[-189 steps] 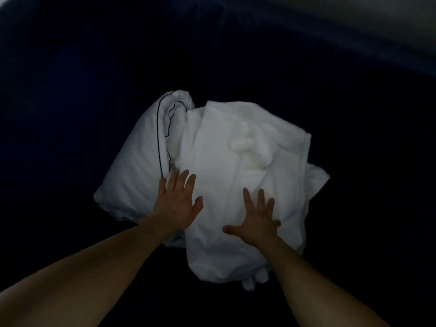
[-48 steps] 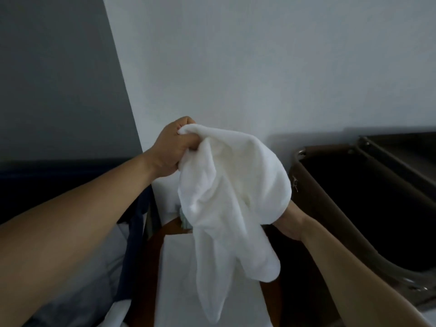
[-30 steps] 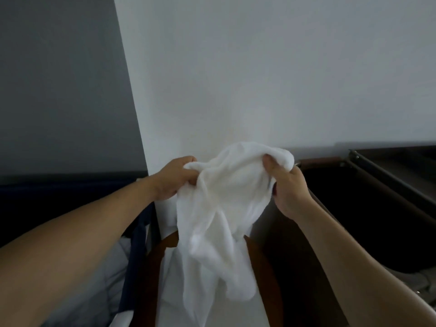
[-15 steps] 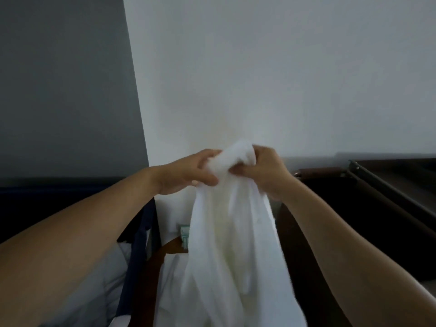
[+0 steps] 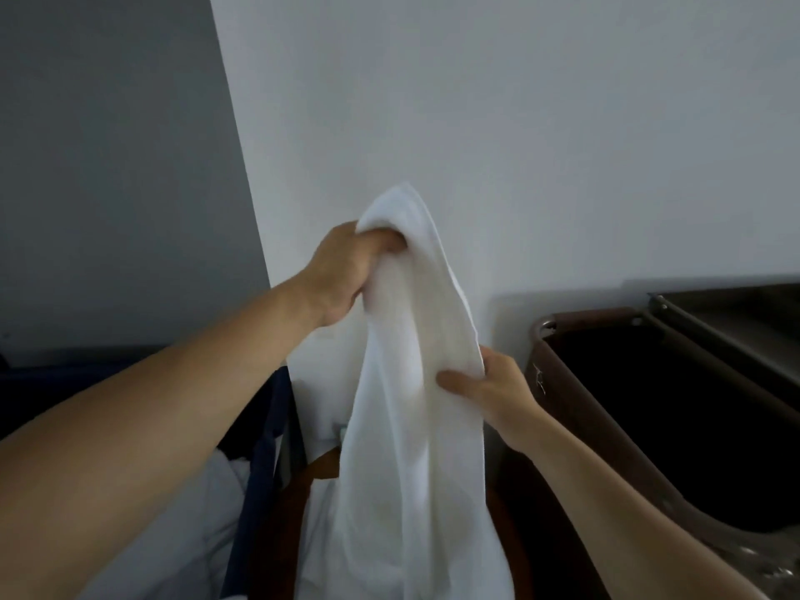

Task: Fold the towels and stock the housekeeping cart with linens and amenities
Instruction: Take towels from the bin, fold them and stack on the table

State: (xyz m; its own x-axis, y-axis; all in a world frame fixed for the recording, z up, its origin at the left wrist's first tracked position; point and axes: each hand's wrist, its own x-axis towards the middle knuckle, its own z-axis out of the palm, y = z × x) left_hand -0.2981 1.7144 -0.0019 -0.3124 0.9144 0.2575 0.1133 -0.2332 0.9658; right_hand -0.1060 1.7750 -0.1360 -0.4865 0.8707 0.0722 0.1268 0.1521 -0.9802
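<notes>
The towel (image 5: 415, 383) is held in the air at the centre of the view, in front of the wall (image 5: 541, 123). Its long axis runs from 12 o'clock to 6 o'clock, and its lower end leaves the view at 6 o'clock, so contact with anything below cannot be told. The cloth is gathered lengthwise into loose vertical folds and is not spread. The top is bunched in the left hand (image 5: 346, 270), which lies at 10 o'clock from the middle of the towel; its fingers are curled into the cloth and clamped on it. The right hand (image 5: 489, 383) lies lower, at 3 o'clock, on the right edge. Its thumb is pressed on the near face of that edge; the other fingers are hidden behind the cloth, and a pinch is judged. The step in hand is judged to be the finding of an edge and corners before folding. The coming move is judged to turn on this relation: the free length hangs toward 6 o'clock from both grips, and the right hand is the nearer to it and is already on an edge. A dark bin (image 5: 588, 316) stands at 3 o'clock, apart from the towel. A blue bag (image 5: 268, 426) holding pale linen lies at 8 o'clock.
</notes>
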